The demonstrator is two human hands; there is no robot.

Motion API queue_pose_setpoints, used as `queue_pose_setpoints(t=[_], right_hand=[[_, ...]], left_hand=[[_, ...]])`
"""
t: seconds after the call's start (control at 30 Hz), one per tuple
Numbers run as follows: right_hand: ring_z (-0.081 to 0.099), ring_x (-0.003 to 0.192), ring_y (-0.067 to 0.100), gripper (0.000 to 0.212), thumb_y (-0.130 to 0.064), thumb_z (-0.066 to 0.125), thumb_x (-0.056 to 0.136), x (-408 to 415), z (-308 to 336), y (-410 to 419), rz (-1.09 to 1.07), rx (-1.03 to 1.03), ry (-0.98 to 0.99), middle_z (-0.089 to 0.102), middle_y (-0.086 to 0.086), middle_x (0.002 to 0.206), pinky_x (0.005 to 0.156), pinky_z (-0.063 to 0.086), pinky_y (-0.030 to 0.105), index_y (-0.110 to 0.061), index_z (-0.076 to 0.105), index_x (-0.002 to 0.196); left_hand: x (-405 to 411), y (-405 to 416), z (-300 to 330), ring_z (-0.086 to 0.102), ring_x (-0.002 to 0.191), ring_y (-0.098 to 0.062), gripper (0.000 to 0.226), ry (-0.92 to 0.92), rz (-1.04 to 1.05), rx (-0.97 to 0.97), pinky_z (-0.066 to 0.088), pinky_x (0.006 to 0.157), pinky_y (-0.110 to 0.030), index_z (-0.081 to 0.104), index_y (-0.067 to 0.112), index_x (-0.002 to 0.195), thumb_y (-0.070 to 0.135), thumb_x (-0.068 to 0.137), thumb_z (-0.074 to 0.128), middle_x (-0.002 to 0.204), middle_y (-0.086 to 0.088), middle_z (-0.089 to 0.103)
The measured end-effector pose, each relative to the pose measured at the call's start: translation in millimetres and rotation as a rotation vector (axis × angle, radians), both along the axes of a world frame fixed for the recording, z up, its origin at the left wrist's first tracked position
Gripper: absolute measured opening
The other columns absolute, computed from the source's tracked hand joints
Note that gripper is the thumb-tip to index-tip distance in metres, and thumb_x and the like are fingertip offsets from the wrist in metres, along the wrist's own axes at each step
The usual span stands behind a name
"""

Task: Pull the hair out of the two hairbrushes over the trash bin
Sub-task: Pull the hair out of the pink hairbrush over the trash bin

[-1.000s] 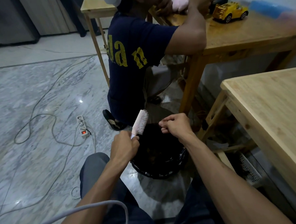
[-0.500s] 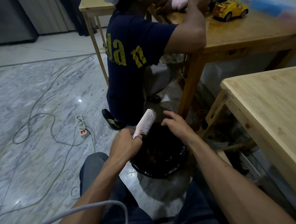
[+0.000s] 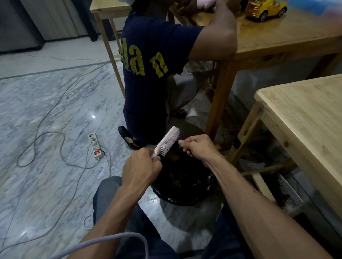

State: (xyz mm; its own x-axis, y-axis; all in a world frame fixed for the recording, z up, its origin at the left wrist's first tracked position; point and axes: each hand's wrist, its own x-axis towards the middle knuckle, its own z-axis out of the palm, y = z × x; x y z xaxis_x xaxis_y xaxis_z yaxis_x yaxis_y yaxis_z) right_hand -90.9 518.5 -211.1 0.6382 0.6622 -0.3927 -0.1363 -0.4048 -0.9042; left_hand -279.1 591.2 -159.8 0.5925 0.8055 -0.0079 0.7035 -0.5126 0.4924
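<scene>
A pale pink hairbrush points up and to the right, bristles facing right, above a black bin lined with a black bag. My left hand is closed round the brush's handle. My right hand is curled into a pinch just right of the bristles, thumb and forefinger together at the brush head. Whether hair sits between those fingers is too fine to tell. Only one brush is in view.
A person in a dark blue shirt kneels just beyond the bin at a wooden table with a yellow toy truck. A light wooden table stands at my right. A power strip and cables lie on the marble floor to the left.
My right hand went from a fist, to flat over the bin, and is now pinched again beside the bristles. The brush has tilted further to the right.
</scene>
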Motion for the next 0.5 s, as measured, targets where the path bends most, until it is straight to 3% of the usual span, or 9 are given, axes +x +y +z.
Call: queue_pose_setpoints(t=[0.1,0.2,0.27,0.33,0.4,0.5], right_hand=[[0.055,0.051,0.006,0.027,-0.023,0.077,0.091,7.2,-6.7,-8.3,-0.048,-0.102,-0.097,0.065,-0.003,0.057,0.055,0.047,0.023,-0.015,0.076,0.066],[0.064,0.062,0.011,0.021,-0.02,0.076,0.092,12.4,-10.1,-13.7,-0.07,-0.176,-0.114,0.073,0.005,0.072,0.066,0.057,0.029,-0.011,0.08,0.074],[0.067,0.079,0.014,0.012,-0.004,0.069,0.094,11.5,-5.0,-15.5,0.027,-0.192,-0.062,0.073,0.009,0.099,0.073,0.06,0.029,-0.01,0.079,0.095],[0.065,0.096,0.017,0.046,0.007,0.06,0.091,8.7,3.3,-13.8,0.153,-0.202,-0.04,0.057,0.003,0.127,0.081,0.06,0.033,-0.018,0.068,0.129],[0.069,0.093,0.019,0.063,0.006,0.056,0.089,5.5,14.0,-10.0,0.129,-0.107,0.053,0.049,0.004,0.138,0.078,0.062,0.036,-0.021,0.053,0.147],[0.07,0.072,0.017,0.049,-0.017,0.059,0.097,2.3,27.1,-7.1,0.101,0.084,0.253,0.059,0.003,0.128,0.057,0.055,0.027,-0.021,0.053,0.146]], left_hand=[[-1.7,6.7,1.6,0.058,0.054,-0.029,0.023,-0.04,0.056,0.028,0.037,0.048,-0.03,0.077,0.017,0.099,0.022,0.086,0.058,0.056,-0.006,0.058],[-0.7,11.0,5.5,0.057,0.055,-0.03,0.02,-0.06,0.052,0.04,0.037,0.048,-0.03,0.075,0.013,0.094,0.02,0.087,0.058,0.056,-0.006,0.057],[1.0,10.6,7.3,0.058,0.057,-0.031,0.019,-0.08,0.048,0.037,0.04,0.049,-0.032,0.074,0.011,0.094,0.021,0.088,0.058,0.058,-0.007,0.059],[2.7,8.2,7.3,0.059,0.061,-0.03,0.021,-0.087,0.039,0.029,0.042,0.051,-0.033,0.075,0.011,0.097,0.022,0.089,0.059,0.064,-0.009,0.063],[4.2,5.7,7.2,0.058,0.064,-0.028,0.021,-0.08,0.029,0.028,0.036,0.05,-0.031,0.074,0.011,0.097,0.023,0.089,0.059,0.067,-0.008,0.063],[6.0,3.5,8.5,0.058,0.065,-0.026,0.02,-0.074,0.004,0.016,0.037,0.05,-0.032,0.074,0.012,0.097,0.025,0.09,0.061,0.071,-0.008,0.066]])
